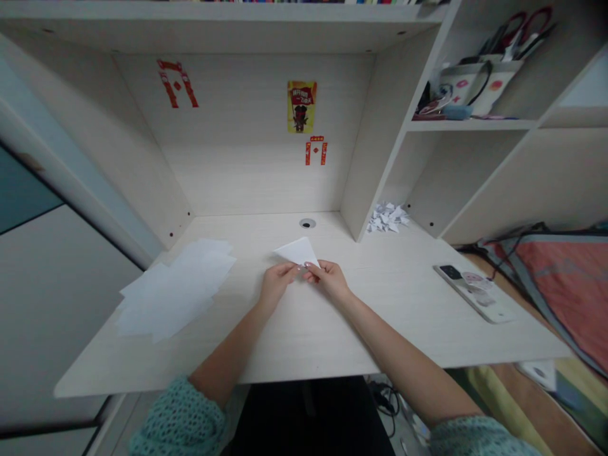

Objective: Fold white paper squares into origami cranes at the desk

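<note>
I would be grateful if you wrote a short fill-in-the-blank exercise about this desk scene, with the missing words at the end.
1. The left hand and the right hand hold folded paper whose colour is ____.
2. Loose sheets lie on the person's ____ side of the desk.
3. Of the two hands, the phone lies nearer the ____ one.
4. The paper scraps lie ____ (above/below) the small shelf.

Missing words: white; left; right; below.

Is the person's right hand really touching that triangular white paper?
Touching: in the head view, the right hand has its thumb lying over the triangular white paper at its lower edge.
</note>
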A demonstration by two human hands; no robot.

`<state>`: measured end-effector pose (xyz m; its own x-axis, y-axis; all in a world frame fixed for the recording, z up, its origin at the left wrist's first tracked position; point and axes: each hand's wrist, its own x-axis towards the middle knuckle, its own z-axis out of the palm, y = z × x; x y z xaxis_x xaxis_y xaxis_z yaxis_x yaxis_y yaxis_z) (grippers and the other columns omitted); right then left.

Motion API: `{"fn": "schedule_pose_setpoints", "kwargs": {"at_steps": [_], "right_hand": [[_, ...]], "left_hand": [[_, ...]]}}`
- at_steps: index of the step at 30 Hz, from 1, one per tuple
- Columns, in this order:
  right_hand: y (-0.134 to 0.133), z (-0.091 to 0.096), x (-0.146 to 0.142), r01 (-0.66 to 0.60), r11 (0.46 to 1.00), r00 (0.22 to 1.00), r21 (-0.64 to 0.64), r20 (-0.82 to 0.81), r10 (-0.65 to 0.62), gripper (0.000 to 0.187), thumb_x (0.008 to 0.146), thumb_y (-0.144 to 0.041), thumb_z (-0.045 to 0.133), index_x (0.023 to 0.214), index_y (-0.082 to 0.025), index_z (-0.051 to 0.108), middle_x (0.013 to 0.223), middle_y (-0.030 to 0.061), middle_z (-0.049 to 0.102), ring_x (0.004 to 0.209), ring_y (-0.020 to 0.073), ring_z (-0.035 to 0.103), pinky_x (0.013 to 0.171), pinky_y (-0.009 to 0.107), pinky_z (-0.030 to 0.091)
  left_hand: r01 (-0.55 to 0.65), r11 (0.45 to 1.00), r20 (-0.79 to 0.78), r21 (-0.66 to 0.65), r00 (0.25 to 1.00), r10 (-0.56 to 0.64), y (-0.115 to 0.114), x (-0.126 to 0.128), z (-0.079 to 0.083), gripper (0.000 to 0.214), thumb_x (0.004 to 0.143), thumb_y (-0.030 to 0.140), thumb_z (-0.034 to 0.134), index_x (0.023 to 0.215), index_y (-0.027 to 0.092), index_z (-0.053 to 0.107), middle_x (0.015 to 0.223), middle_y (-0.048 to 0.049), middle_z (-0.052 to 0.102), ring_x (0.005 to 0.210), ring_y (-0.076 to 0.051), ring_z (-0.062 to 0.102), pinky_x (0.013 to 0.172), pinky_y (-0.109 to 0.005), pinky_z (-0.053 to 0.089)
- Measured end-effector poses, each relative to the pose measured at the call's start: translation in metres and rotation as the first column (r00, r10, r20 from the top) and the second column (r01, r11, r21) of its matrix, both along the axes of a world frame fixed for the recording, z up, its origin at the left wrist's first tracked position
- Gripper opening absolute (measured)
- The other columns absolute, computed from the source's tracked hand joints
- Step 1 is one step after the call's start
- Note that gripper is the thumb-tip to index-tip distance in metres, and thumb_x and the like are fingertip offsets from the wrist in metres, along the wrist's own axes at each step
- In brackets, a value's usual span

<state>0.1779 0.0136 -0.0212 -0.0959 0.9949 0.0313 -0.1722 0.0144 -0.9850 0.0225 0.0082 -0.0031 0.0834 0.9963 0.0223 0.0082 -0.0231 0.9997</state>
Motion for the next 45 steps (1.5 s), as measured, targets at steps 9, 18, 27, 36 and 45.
{"fn": "schedule_pose_setpoints", "kwargs": {"at_steps": [9,18,27,36,45], "right_hand": [[-0.005,0.006,-0.006,-0.120,0.993,0.993,-0.004,0.012,0.120,0.035,0.067,-0.048,0.066,0.068,-0.014,0.067,0.063,0.0057,0.068,0.050,0.0100,0.055,0.051,0.022,0.037],[-0.004,0.007,-0.002,-0.121,0.993,0.987,0.018,0.105,0.118,0.034,0.069,-0.048,0.064,0.067,-0.014,0.066,0.065,0.0058,0.069,0.048,0.0097,0.053,0.050,0.022,0.034],[-0.003,0.008,0.000,-0.124,0.992,0.983,0.029,0.140,0.118,0.034,0.069,-0.048,0.064,0.065,-0.014,0.065,0.063,0.0056,0.069,0.046,0.0092,0.050,0.048,0.021,0.031],[-0.005,0.009,-0.004,-0.119,0.992,0.978,0.042,0.177,0.110,0.035,0.070,-0.047,0.063,0.063,-0.013,0.064,0.060,0.0052,0.067,0.045,0.0094,0.049,0.047,0.021,0.031],[-0.002,0.008,0.005,-0.045,0.993,0.966,0.113,0.259,0.015,0.032,0.073,-0.044,0.060,0.063,-0.014,0.062,0.058,0.0017,0.064,0.045,0.0081,0.045,0.045,0.021,0.028]], "left_hand": [[-0.063,0.998,0.077,-0.018,0.995,0.065,0.000,-0.001,-0.003,0.034,0.064,0.046,0.066,0.076,0.015,0.070,0.078,-0.0070,0.068,0.073,-0.016,0.059,0.062,-0.024,0.042],[-0.171,0.970,0.336,-0.175,0.915,0.222,0.008,-0.016,0.005,0.032,0.054,0.038,0.076,0.076,0.016,0.070,0.081,-0.0048,0.066,0.074,-0.012,0.058,0.064,-0.021,0.041],[-0.197,0.926,0.489,-0.322,0.803,0.341,0.017,-0.026,0.007,0.025,0.058,0.026,0.076,0.080,0.017,0.067,0.085,-0.0010,0.064,0.071,-0.007,0.057,0.060,-0.016,0.041],[-0.217,0.894,0.544,-0.392,0.729,0.415,0.017,-0.027,0.007,0.021,0.064,0.024,0.073,0.083,0.018,0.065,0.077,0.0013,0.064,0.062,-0.004,0.056,0.056,-0.014,0.041],[-0.502,0.864,0.231,0.023,0.844,0.484,0.019,-0.042,0.011,0.030,0.068,0.042,0.065,0.085,0.017,0.066,0.094,-0.0061,0.067,0.086,-0.015,0.060,0.068,-0.022,0.043]]}}
